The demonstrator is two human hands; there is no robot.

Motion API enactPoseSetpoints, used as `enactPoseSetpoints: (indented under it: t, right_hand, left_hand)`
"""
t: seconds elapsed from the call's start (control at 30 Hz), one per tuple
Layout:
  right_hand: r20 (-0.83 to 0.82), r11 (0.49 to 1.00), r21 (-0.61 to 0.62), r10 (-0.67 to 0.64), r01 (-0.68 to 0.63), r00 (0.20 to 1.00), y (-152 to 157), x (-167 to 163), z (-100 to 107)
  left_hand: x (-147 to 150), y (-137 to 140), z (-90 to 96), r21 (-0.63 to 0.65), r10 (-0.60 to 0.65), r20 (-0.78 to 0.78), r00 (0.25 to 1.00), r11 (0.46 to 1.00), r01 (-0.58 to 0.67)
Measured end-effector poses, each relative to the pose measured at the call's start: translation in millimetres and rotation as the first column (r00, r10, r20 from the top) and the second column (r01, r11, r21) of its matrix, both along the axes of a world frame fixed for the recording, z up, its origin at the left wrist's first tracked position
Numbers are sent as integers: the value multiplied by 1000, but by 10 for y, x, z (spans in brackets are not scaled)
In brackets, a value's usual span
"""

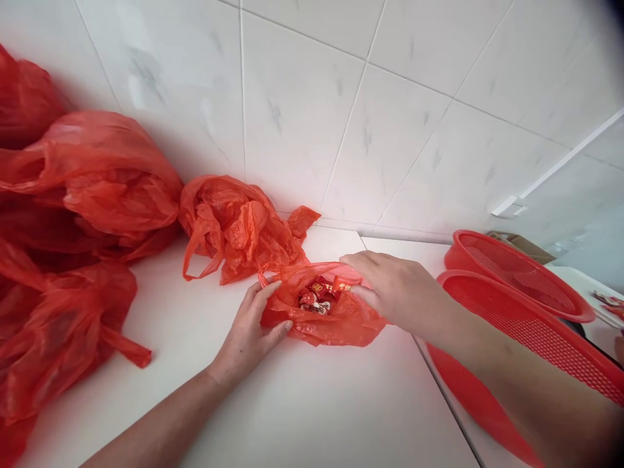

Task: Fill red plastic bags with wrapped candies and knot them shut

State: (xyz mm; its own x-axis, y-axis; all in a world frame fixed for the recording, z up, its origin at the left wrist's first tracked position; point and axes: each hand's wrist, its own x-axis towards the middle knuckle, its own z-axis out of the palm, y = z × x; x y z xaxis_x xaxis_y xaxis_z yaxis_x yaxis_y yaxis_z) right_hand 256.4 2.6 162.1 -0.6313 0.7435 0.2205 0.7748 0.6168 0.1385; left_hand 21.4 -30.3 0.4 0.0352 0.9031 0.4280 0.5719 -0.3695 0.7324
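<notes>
A thin red plastic bag [336, 330] lies on the white table in front of me with its mouth open. Inside it I see several small red and white wrapped packets [319, 296]; their kind is too small to make out. My left hand [253, 325] holds the bag's left side, thumb at the near edge and fingers at the far one. At the right side of the mouth, my right hand [385, 283] grips the rim, its thumb reaching into the opening. Part of the bag is hidden under the right fingers.
Another crumpled red plastic bag [238, 227] lies just behind, against the tiled wall [302, 117]. Larger filled red bags [112, 175] crowd the left. Red perforated baskets [526, 325] stand at right, past a seam in the white tabletop [312, 403].
</notes>
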Motion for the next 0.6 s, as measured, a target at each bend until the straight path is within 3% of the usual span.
enactPoseSetpoints:
  t: [0.13,0.23,0.33,0.47,0.6]
  right_hand:
    - [-259,991,10,-129,137,957,-108,-6,68]
    - [-492,957,1,-252,289,833,-275,110,-97]
    - [-690,894,-152,-402,422,602,-440,203,-489]
    - [-843,824,-408,-505,392,184,-628,202,-1064]
    - [-830,771,-535,-557,347,-43,-655,229,-1324]
  left_hand:
    - [12,-2,-12,3,-25,27,999,1000,25]
    - [15,-17,-6,-26,-37,73,997,999,39]
    - [11,-35,1,-69,-31,120,992,997,40]
    - [12,-40,-8,-64,-24,137,990,997,33]
    - [14,-44,-3,24,-12,226,974,1000,7]
